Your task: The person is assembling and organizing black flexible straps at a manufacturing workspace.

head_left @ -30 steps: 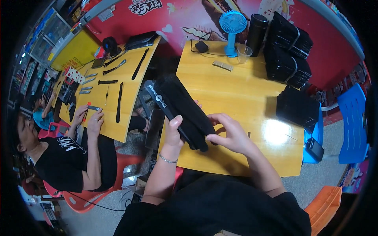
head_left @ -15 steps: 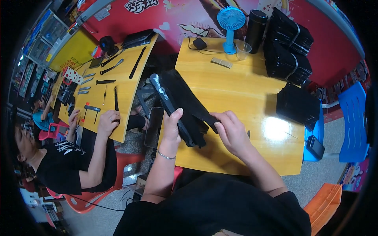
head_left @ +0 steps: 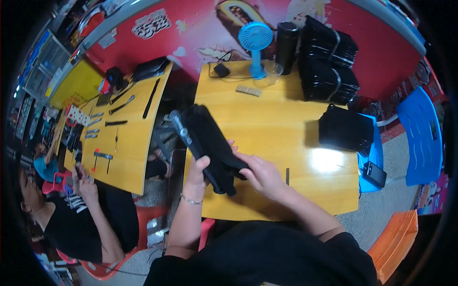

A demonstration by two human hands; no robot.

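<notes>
My left hand (head_left: 194, 172) is closed around the lower left side of a black fabric bundle (head_left: 207, 143), thumb on top. A grey-tipped band with pale lettering runs along the bundle's left edge. My right hand (head_left: 261, 177) is closed on the bundle's right edge, pinching a fold of the dark cloth. Some fingertips show beyond it. The bundle is held tilted above the yellow table (head_left: 267, 128). A short dark strip (head_left: 287, 176) lies on the tabletop to the right of my right hand.
Along the back stand a blue fan (head_left: 256, 43), a black tumbler (head_left: 287, 47) and strapped black stacks (head_left: 329, 83). A black pile (head_left: 347, 127) sits at the right edge near a blue chair (head_left: 420, 136). At left, a co-worker (head_left: 81, 224) sits by a table (head_left: 129, 148) with several straps.
My right hand has moved in against the bundle, and the flap it held out is now folded closer. The view has shifted. The co-worker's hands have lifted off their table.
</notes>
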